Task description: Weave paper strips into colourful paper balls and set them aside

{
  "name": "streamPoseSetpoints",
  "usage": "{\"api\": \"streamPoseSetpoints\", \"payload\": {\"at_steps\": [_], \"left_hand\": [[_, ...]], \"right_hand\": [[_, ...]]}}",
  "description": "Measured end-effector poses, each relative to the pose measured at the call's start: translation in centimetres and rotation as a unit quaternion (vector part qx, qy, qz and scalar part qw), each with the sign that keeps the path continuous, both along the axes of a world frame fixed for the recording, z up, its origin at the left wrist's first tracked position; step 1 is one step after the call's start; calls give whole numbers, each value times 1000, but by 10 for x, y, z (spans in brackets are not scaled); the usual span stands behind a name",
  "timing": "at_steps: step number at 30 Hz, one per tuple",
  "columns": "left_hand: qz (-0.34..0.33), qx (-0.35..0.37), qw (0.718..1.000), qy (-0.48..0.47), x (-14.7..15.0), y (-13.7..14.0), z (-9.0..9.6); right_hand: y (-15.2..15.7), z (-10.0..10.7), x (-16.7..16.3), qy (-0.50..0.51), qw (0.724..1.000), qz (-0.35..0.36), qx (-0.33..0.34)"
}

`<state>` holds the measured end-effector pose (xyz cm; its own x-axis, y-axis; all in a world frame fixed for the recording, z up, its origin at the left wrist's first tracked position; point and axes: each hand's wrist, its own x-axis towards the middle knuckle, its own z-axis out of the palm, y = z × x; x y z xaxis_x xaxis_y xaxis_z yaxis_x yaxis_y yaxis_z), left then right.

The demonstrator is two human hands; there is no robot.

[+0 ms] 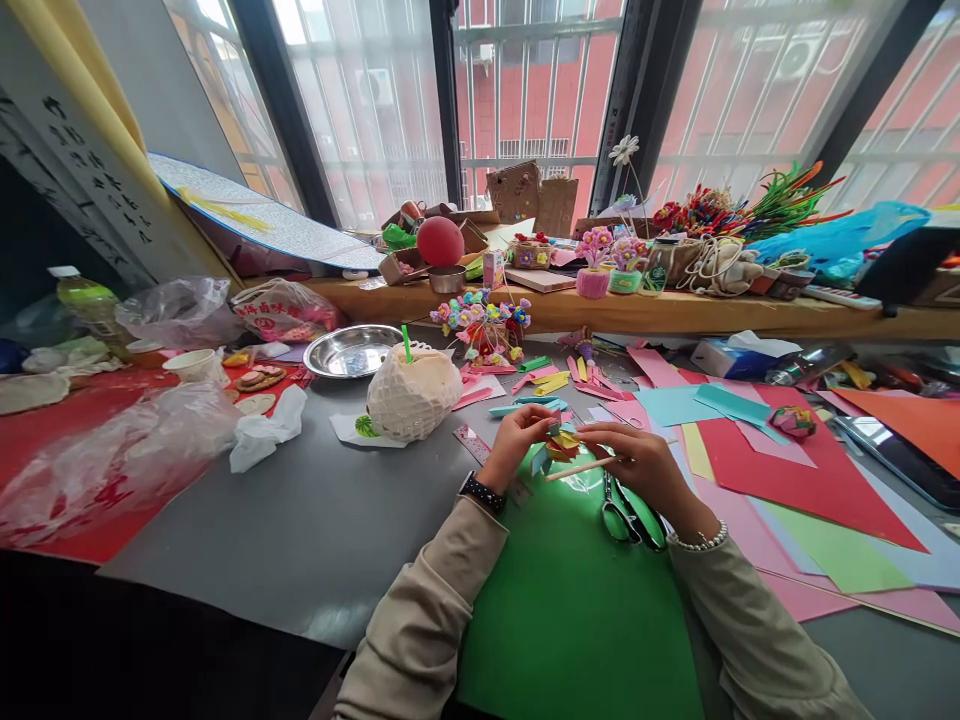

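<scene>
Head view. The two hands meet just right of the frame's centre, above a green mat (pixel 577 620) that runs to the lower edge. The left hand (pixel 519 442) is closed on a folded paper piece (pixel 562 446) of blue, yellow and red, pinching its upper left part between thumb and fingers. The right hand (pixel 643 462) grips a thin stick (pixel 579 468), which slants across the lower front of the paper piece; whether its extended fingertips touch the paper cannot be told. A dark spotted band (pixel 484 492) encircles the left wrist, a beaded bracelet (pixel 701 539) the right. Scissors (pixel 624 518) with dark handles lie on the mat below the right hand. Blue strips (pixel 525 406) and yellow strips (pixel 552 384) lie beyond the hands, near the centre. At centre left, a netted white container (pixel 414 394) with a green straw (pixel 406 343) stands beside a metal plate (pixel 351 352). Right of centre, a large red sheet (pixel 810 478) overlaps sheets of other colours, with a small paper flower (pixel 793 421) near its upper edge. Across the upper middle, a wooden ledge (pixel 360 302) bears a pink ball (pixel 440 242) and assorted crafts.
</scene>
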<state>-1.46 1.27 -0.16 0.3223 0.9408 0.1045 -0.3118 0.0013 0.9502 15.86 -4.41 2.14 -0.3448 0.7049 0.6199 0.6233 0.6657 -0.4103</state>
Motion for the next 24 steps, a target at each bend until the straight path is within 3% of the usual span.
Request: {"api": "streamPoseSetpoints", "payload": {"at_steps": [5,9,17,24], "left_hand": [[44,140,988,53,-1,-4,5],[56,178,981,51,0,-7,8],[11,23,995,-91,2,-9,6],[-25,-65,994,-89,0,-8,9]], "right_hand": [[-4,3,-2,28,997,-76,-9],[-2,0,-2,8,1000,-29,4],[1,-3,-2,-1,1000,22,7],[-1,2,-1,88,995,-6,-40]]}}
